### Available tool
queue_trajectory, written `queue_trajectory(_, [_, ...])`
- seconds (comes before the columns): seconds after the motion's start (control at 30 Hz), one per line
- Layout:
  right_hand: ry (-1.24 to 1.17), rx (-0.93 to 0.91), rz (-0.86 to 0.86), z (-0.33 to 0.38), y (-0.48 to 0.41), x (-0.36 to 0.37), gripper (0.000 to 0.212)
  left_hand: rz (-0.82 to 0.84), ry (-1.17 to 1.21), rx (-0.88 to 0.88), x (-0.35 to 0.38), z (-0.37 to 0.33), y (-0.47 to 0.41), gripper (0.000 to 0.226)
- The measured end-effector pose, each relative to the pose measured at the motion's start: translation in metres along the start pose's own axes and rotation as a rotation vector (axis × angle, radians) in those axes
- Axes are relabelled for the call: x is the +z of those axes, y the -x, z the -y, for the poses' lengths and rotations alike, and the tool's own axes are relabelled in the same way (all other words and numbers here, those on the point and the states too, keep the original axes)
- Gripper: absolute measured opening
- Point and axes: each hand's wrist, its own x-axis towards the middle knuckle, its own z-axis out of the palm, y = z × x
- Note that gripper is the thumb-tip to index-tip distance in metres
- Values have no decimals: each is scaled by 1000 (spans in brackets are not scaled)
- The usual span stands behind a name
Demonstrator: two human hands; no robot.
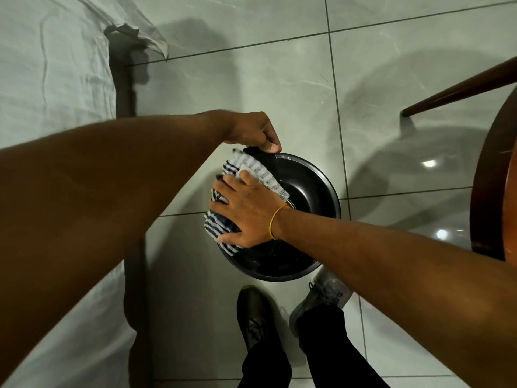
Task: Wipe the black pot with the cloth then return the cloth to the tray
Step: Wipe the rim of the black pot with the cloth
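Note:
The black pot [305, 191] is held in the air above the tiled floor, its open mouth facing me. My left hand [253, 131] grips the pot's black handle at its upper left rim. My right hand [246, 212] lies flat with fingers spread, pressing a blue-and-white striped cloth [263, 175] against the pot's left rim and outer wall. The cloth drapes over the rim, and part of it is hidden under my palm. A yellow band circles my right wrist. No tray is in view.
A table under a wrinkled white cloth [53, 79] fills the left side, with its dark leg [124, 88] beside it. A dark wooden chair [492, 175] stands at the right edge. My two shoes [285, 312] are on the grey floor tiles below the pot.

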Motion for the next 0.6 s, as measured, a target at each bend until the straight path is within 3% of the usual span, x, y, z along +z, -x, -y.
queue_trajectory(0.23, [-6,-437,-9,0,7,6,81,-29,10,8,3,2,2,28])
queue_trajectory(0.37, [-8,-516,-10,-2,9,9,80,-33,20,12,2,3,1,29])
queue_trajectory(0.47, [-29,-353,-4,2,9,10,82,-26,38,-2,3,6,0,27])
queue_trajectory(0.6, [-76,197,84,5,4,-3,93,15,54,-19,-1,6,2,27])
